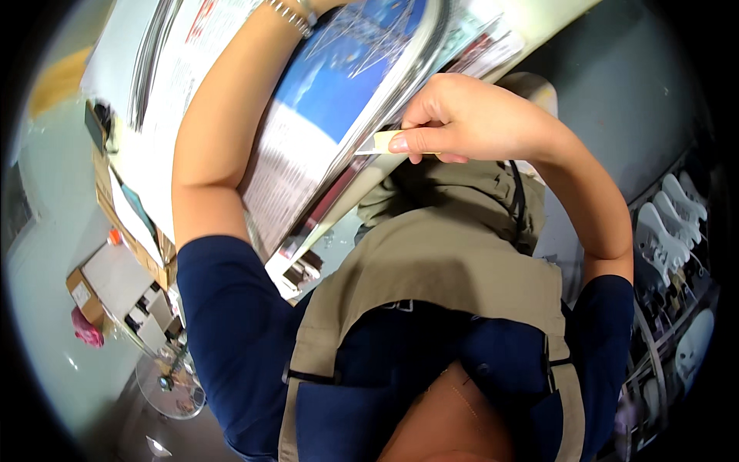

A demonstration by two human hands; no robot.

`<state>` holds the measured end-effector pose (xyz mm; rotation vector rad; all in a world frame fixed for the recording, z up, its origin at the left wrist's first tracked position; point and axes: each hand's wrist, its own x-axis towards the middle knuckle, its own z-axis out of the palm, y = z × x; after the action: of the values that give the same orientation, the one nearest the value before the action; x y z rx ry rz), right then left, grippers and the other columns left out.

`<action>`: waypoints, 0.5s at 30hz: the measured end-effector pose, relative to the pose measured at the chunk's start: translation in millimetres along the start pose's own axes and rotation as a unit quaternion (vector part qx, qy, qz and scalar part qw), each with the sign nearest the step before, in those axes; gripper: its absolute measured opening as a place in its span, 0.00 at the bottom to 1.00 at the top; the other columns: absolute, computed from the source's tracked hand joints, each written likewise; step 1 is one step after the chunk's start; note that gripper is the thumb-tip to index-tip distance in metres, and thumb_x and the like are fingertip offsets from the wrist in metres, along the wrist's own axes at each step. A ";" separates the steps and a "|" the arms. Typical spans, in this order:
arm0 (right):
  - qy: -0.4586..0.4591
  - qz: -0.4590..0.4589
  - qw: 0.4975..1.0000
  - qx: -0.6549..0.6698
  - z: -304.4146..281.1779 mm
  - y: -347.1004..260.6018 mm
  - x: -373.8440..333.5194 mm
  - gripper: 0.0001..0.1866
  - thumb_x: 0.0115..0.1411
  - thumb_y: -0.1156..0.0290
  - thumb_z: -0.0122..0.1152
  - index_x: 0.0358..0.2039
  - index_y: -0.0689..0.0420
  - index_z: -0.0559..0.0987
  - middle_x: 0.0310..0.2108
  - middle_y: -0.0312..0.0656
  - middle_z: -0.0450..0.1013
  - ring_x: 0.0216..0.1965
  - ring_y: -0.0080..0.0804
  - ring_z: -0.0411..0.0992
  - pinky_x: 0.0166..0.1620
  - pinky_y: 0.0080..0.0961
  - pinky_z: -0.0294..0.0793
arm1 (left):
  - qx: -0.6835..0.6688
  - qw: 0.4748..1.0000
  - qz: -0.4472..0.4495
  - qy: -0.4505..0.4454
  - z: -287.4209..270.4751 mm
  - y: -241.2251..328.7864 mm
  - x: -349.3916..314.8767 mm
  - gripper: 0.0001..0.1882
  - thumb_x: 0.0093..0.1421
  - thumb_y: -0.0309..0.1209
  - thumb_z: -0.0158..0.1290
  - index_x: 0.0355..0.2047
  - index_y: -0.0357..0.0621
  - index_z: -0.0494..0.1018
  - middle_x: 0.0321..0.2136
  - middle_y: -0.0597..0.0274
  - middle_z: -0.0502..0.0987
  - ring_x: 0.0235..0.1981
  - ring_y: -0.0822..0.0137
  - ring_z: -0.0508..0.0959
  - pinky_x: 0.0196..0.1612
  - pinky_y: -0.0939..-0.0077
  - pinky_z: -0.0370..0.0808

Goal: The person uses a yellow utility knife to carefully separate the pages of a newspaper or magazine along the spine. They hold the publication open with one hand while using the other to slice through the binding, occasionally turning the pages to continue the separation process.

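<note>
Pinching the yellow-handled blade (387, 142), the right hand (462, 115) clamps its fingers beside the paper stack (289, 173)! Left hand (327, 4), cropped: can't tell its fingers. Low, steady angle should serve best.

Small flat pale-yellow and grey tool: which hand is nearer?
Right: the right hand grips the tool; the left hand is farther off, at the picture's top edge, mostly out of view.

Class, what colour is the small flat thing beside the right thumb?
The small flat thing is pale yellow there; the head view shows it best.
</note>
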<state>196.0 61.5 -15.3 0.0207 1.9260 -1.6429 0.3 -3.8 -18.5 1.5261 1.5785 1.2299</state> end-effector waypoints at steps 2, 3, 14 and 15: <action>0.002 -0.001 1.000 0.003 17.0 -5.3 5.9 0.21 0.63 0.57 0.61 0.23 0.64 0.79 0.10 0.34 0.64 0.13 0.19 0.61 0.19 0.22 0.58 | -0.057 0.997 0.047 -0.008 0.1 -7.5 0.4 0.16 0.48 0.13 0.40 0.32 0.41 0.74 0.25 0.76 0.71 0.26 0.83 0.66 0.28 0.87 0.62; 0.003 -0.002 1.000 0.010 23.9 -5.2 8.3 0.21 0.63 0.57 0.60 0.23 0.64 0.79 0.10 0.34 0.64 0.13 0.19 0.61 0.20 0.22 0.59 | -0.069 0.995 0.070 -0.010 3.2 -14.2 4.4 0.16 0.48 0.13 0.40 0.32 0.41 0.74 0.24 0.75 0.71 0.26 0.83 0.66 0.28 0.87 0.63; -0.006 -0.045 0.999 -0.003 119.6 -24.3 43.2 0.18 0.59 0.59 0.61 0.23 0.63 0.82 0.19 0.52 0.75 0.25 0.49 0.75 0.34 0.40 0.74 | 0.040 0.989 0.137 0.038 2.6 -20.5 16.1 0.10 0.50 0.19 0.45 0.30 0.40 0.76 0.22 0.66 0.76 0.26 0.77 0.71 0.31 0.81 0.69; -0.007 -0.049 0.999 0.006 130.8 -23.6 47.8 0.18 0.59 0.59 0.61 0.24 0.63 0.82 0.20 0.53 0.75 0.26 0.50 0.76 0.35 0.41 0.74 | 0.038 0.984 0.154 0.080 10.1 -23.1 17.0 0.10 0.50 0.20 0.46 0.31 0.40 0.75 0.22 0.64 0.76 0.26 0.76 0.71 0.31 0.80 0.70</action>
<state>203.5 -79.4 -22.5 -0.0804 1.9351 -1.7132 -2.3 17.1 -40.5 1.8106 1.5455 1.5088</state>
